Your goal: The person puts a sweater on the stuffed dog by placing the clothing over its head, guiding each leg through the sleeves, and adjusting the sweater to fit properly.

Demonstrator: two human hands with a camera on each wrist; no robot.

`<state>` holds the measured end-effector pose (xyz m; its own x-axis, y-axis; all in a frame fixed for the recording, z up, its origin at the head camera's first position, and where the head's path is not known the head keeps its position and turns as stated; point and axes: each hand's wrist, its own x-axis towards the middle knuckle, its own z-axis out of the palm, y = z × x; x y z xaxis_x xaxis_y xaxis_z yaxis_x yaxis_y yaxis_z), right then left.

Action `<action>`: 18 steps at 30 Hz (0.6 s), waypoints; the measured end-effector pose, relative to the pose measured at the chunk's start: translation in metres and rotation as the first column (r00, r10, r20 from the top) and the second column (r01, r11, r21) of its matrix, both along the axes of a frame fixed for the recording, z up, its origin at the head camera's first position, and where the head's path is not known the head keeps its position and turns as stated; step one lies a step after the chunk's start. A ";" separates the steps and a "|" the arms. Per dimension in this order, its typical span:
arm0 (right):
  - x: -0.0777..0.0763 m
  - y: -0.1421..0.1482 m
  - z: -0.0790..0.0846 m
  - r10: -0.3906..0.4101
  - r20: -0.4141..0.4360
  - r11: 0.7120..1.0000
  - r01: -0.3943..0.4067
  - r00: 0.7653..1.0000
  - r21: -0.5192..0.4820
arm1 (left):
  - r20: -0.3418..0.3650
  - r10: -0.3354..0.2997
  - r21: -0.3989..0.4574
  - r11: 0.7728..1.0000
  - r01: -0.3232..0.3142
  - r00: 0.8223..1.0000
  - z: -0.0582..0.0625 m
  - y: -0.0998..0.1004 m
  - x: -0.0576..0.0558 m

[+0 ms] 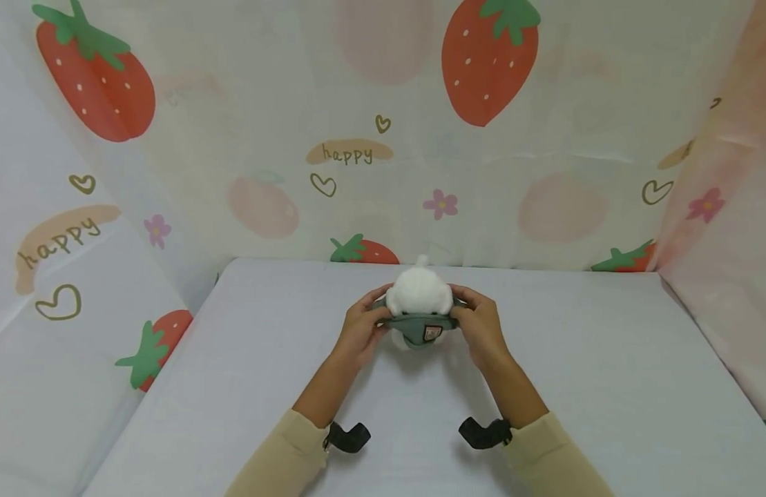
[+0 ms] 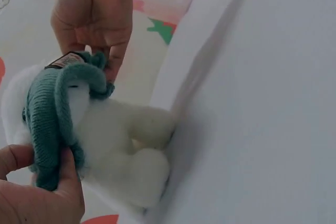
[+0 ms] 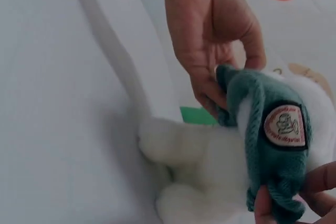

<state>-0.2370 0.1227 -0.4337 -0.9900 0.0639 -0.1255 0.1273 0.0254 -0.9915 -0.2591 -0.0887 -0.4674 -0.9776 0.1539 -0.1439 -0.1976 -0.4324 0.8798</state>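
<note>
A white fluffy plush toy [image 1: 418,290] is upright near the table's far edge, its legs reaching the tabletop in the wrist views. Across its face lies a teal knitted garment [image 1: 414,323] with a dark-edged pink patch [image 3: 286,125]. My left hand [image 1: 360,328] pinches one side of the knit between thumb and fingers. On the opposite side, my right hand [image 1: 482,328] pinches the other end, thumb toward me. In the left wrist view the toy's eye peeks out beneath the folded knit edge. The toy's lower body is mostly hidden in the head view.
A white-covered table [image 1: 264,386] stretches under both arms. Fabric walls [image 1: 233,124] printed with strawberries, hearts and flowers stand behind and at both sides. Each wrist carries a black camera mount [image 1: 348,437] below the hand, next to a beige sleeve [image 1: 283,449].
</note>
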 end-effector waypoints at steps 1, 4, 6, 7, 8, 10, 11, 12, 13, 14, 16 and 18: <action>0.000 0.001 0.001 0.008 -0.017 0.999 -0.008 1.000 0.031 | -0.004 0.005 -0.009 1.000 -0.005 1.000 0.001 0.000 0.001; 0.000 0.005 0.006 0.033 -0.111 0.987 -0.015 0.993 0.161 | -0.004 0.047 -0.038 0.998 -0.048 0.999 0.004 -0.002 0.008; -0.002 0.008 0.012 0.073 -0.209 0.964 -0.015 0.975 0.264 | 0.014 0.081 -0.061 0.995 -0.080 0.997 0.008 -0.003 0.014; -0.004 0.010 0.015 0.106 -0.266 0.948 -0.017 0.958 0.317 | 0.031 0.084 -0.062 0.995 -0.082 0.996 0.009 -0.004 0.018; -0.006 0.012 0.019 0.142 -0.318 0.929 -0.016 0.937 0.369 | 0.055 0.075 -0.064 0.995 -0.071 0.996 0.010 -0.004 0.022; -0.011 0.014 0.026 0.235 -0.402 0.886 -0.025 0.885 0.463 | 0.105 0.008 -0.056 0.998 -0.002 0.994 0.010 -0.003 0.029; -0.014 0.014 0.030 0.285 -0.428 0.866 -0.039 0.858 0.499 | 0.125 -0.044 -0.050 0.997 0.051 0.991 0.010 -0.002 0.032; -0.016 0.015 0.032 0.334 -0.441 0.845 -0.056 0.833 0.533 | 0.145 -0.100 -0.040 0.993 0.106 0.984 0.009 0.000 0.035; -0.018 0.014 0.035 0.376 -0.446 0.827 -0.078 0.812 0.557 | 0.157 -0.150 -0.036 0.987 0.157 0.976 0.008 0.002 0.037; -0.020 0.014 0.037 0.413 -0.444 0.814 -0.103 0.795 0.572 | 0.169 -0.187 -0.042 0.980 0.197 0.968 0.006 0.004 0.040; -0.023 0.012 0.038 0.466 -0.435 0.796 -0.151 0.770 0.586 | 0.180 -0.231 -0.069 0.967 0.246 0.956 0.004 0.008 0.043; -0.024 0.010 0.038 0.488 -0.428 0.790 -0.177 0.761 0.587 | 0.179 -0.243 -0.119 0.956 0.266 0.953 0.002 0.012 0.046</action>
